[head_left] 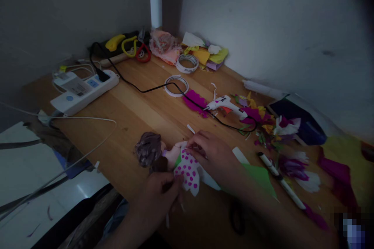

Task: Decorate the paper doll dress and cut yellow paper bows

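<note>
Between both hands on the desk (137, 113), a small doll (172, 159) lying crosswise, head leftward: left hand (159, 196) curled around its near side, right hand (214, 155) pinching its spotted dress (188, 171), equally close.

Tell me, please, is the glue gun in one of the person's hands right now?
No, the glue gun lies on the table, beyond both hands on the doll.

Both hands (187, 179) on doll (172, 159)
</note>
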Tool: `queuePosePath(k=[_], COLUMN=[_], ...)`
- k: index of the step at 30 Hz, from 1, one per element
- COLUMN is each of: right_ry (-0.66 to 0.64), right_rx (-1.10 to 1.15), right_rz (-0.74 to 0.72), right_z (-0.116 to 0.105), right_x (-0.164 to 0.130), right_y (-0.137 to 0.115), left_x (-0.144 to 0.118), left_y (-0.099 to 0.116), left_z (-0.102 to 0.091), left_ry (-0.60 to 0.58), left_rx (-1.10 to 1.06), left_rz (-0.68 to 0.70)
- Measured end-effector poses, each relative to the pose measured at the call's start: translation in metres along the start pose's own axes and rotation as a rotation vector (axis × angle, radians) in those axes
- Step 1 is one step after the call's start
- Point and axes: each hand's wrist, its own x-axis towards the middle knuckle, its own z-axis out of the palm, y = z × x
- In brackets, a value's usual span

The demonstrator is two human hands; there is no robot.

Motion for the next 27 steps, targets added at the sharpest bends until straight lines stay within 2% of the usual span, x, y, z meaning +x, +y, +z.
queuePosePath(k=[7,13,16,19,21,23,27], right_ry=[0.019,0.106,0.207,0.203,0.137,0.099,0.144], right_rx=[0.004,0.007,-0.082,-0.172,-0.178,-0.143,-0.147], right_rz=[0.026,0.053,-0.049,-0.251,-0.387,-0.464,-0.524], right_z=[0.004,-0.004,-0.014,-0.015,-0.008,0.001,0.017], right_x=[0.003,0.001,-0.007,-0.019,-0.028,-0.037,-0.052], right_y=[0.001,0.002,0.000,-0.001,0.001,0.007,0.024], left_x=[0.000,-0.004,-0.011,-0.018,-0.021,-0.023,-0.030], left_y=[-0.002,0.001,0.006,0.009,0.007,0.002,-0.021], left_z=[0.001,-0.002,-0.007,-0.014,-0.019,-0.024,-0.040], left_ry=[0.012,-0.029,-0.119,-0.214,-0.263,-0.304,-0.438], left_rx=[-0.002,0.004,0.002,0.034,0.059,0.088,0.238], left_rz=[0.006,-0.099,-0.094,-0.091,-0.082,-0.057,-0.031])
